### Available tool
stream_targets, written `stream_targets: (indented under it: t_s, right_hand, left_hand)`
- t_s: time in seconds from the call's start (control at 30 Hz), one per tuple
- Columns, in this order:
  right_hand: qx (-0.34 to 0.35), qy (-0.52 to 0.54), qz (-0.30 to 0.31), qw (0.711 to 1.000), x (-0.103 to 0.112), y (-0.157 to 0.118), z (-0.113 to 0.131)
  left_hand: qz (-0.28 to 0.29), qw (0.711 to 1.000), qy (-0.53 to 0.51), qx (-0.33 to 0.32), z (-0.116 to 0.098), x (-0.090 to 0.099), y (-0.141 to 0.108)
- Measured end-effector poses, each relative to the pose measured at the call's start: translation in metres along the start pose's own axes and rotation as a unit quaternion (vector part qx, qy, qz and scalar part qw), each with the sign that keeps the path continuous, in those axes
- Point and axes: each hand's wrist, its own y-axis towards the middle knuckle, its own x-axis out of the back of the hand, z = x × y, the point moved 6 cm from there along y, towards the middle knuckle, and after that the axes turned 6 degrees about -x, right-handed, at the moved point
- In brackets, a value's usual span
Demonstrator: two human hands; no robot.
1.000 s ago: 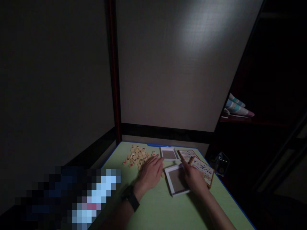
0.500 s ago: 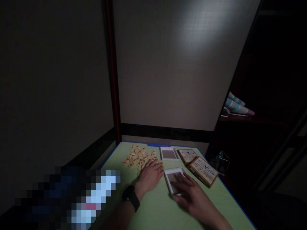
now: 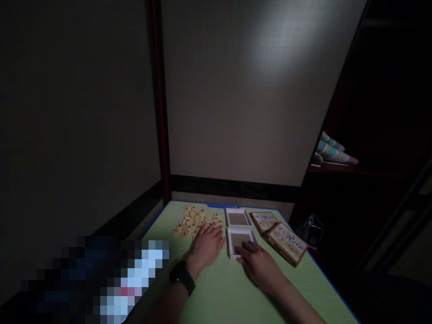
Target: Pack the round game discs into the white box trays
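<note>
My left hand lies flat with fingers spread on the near right side of a loose heap of round wooden xiangqi pieces. Some pieces are hidden beneath it. My right hand grips the near wall of a shallow white box tray, fingers inside and thumb by the outer edge. No pieces show in the visible part of this tray. Directly behind it, close against its far side, stands a second white box tray, with a brown-grey bottom and no pieces in it.
Two printed boxes or lids with dark writing lie at the right: a far one and a nearer one. The green table has a blue edge. Panels rise behind and at left. A clear container sits past the right edge.
The near box tray has moved away from me and slightly left, up against the far tray, and is straighter now. My right hand moved with it. My left hand shifted slightly left.
</note>
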Motion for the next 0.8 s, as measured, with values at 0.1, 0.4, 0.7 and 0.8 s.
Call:
stream_targets:
  t_s: [0.1,0.4,0.7,0.8]
  right_hand:
    - [0.005,-0.012,-0.006,1.000,-0.002,0.010,0.002]
    - [0.001,-0.028,-0.034,0.999,-0.010,0.041,-0.009]
    - [-0.012,-0.008,-0.056,0.998,-0.018,0.048,-0.021]
    - [-0.007,0.002,-0.071,0.997,-0.015,0.039,-0.024]
  left_hand:
    - [-0.004,1.000,0.001,0.004,0.000,0.001,0.000]
    - [-0.014,1.000,0.001,0.006,-0.006,0.008,0.002]
    - [-0.009,0.999,-0.017,-0.028,-0.013,0.006,0.000]
    - [0.001,1.000,-0.015,-0.015,-0.009,0.003,-0.001]
